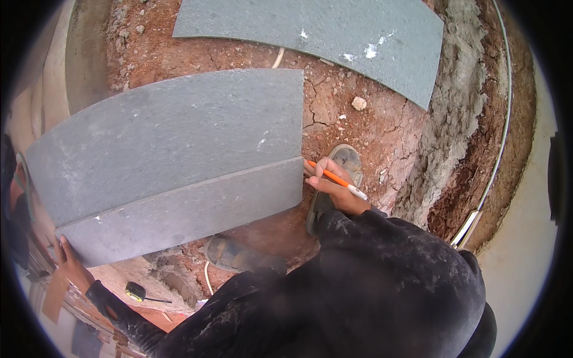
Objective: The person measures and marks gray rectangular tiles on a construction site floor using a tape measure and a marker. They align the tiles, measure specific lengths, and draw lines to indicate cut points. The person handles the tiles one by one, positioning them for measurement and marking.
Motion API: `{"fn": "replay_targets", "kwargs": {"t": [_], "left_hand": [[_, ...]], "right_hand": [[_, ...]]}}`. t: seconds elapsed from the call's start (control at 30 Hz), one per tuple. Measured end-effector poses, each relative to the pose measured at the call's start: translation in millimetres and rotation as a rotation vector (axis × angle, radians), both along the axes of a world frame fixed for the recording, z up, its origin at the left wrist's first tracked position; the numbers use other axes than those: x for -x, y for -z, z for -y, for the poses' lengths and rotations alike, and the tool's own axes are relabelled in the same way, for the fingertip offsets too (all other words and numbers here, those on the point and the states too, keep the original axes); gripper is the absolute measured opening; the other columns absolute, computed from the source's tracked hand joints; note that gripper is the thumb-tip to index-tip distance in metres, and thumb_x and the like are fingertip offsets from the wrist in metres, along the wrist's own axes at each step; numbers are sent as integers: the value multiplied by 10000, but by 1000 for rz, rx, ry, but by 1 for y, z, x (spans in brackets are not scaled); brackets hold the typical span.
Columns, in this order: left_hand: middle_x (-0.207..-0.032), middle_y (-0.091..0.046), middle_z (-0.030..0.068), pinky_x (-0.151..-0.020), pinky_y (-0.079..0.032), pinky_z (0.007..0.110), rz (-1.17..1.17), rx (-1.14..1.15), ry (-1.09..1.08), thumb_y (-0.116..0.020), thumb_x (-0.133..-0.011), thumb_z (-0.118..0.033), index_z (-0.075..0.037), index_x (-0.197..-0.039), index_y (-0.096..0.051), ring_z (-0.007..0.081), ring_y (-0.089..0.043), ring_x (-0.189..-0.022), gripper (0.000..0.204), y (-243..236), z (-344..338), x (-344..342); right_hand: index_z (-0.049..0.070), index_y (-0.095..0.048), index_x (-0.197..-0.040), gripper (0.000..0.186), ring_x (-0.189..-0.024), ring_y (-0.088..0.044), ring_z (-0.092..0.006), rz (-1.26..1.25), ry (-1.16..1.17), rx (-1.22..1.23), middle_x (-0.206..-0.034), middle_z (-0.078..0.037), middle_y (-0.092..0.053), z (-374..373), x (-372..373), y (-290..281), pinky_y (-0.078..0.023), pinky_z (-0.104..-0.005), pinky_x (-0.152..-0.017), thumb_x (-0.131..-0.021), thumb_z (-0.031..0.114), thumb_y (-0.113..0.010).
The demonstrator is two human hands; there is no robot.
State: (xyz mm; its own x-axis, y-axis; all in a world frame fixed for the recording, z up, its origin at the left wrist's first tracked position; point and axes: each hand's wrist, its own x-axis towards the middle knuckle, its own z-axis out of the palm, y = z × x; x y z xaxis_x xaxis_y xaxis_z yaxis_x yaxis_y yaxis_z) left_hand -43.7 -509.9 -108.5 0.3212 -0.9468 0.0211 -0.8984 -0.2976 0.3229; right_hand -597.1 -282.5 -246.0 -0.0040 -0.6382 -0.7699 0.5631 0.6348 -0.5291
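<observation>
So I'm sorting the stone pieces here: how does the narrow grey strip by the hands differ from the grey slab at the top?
The narrow strip is slim and long; the top slab is far broader. The strip butts against another grey slab, with the left hand at one end and the right hand, holding an orange pencil, at the other; the top slab lies apart, untouched, with white flecks. Both are flat grey stone on red soil.

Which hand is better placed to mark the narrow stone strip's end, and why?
The right hand: it holds the orange pencil with its tip at the right end of the narrow grey stone strip. The left hand is at the strip's far left corner, steadying it.
</observation>
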Motion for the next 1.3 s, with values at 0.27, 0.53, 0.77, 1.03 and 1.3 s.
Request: {"fn": "replay_targets", "kwargs": {"t": [0.27,0.53,0.77,1.03,1.3], "left_hand": [[-1317,-556,194,-1035,-356,333,48,13,110,-532,-979,-266,77,-1258,-557,250,-522,-1174,443,-2,-4,-15],[-1310,-559,206,-1029,-358,330,27,28,53,-557,-965,-313,88,-1262,-551,259,-522,-1177,499,-1,-3,-13],[-1293,-568,211,-1017,-366,324,34,38,40,-581,-949,-348,84,-1273,-546,253,-535,-1148,541,-2,-3,1],[-1299,-560,213,-1033,-346,325,29,40,62,-589,-945,-353,87,-1279,-541,257,-511,-1184,554,-3,-2,-8],[-1333,-532,213,-1056,-320,334,31,30,65,-584,-946,-361,90,-1286,-532,259,-477,-1230,567,-2,-2,-8]], "right_hand": [[114,-468,-863,213,-1385,-324,-319,-17,-31,5,-1147,-88,-537,-2,0,2,-238,-384,-1088,-871,152,-677],[113,-484,-862,200,-1381,-330,-316,-19,-17,-5,-1158,-97,-536,-3,0,4,-251,-384,-1075,-869,167,-677],[113,-488,-865,198,-1383,-331,-305,-13,3,-10,-1182,-102,-536,-2,-1,4,-258,-383,-1064,-869,165,-679],[110,-488,-860,193,-1383,-336,-307,-10,13,-21,-1209,-120,-536,-2,0,3,-260,-377,-1069,-870,155,-676],[113,-487,-859,196,-1376,-344,-305,10,41,-27,-1207,-113,-533,-3,-1,6,-262,-379,-1070,-868,156,-677]]}}
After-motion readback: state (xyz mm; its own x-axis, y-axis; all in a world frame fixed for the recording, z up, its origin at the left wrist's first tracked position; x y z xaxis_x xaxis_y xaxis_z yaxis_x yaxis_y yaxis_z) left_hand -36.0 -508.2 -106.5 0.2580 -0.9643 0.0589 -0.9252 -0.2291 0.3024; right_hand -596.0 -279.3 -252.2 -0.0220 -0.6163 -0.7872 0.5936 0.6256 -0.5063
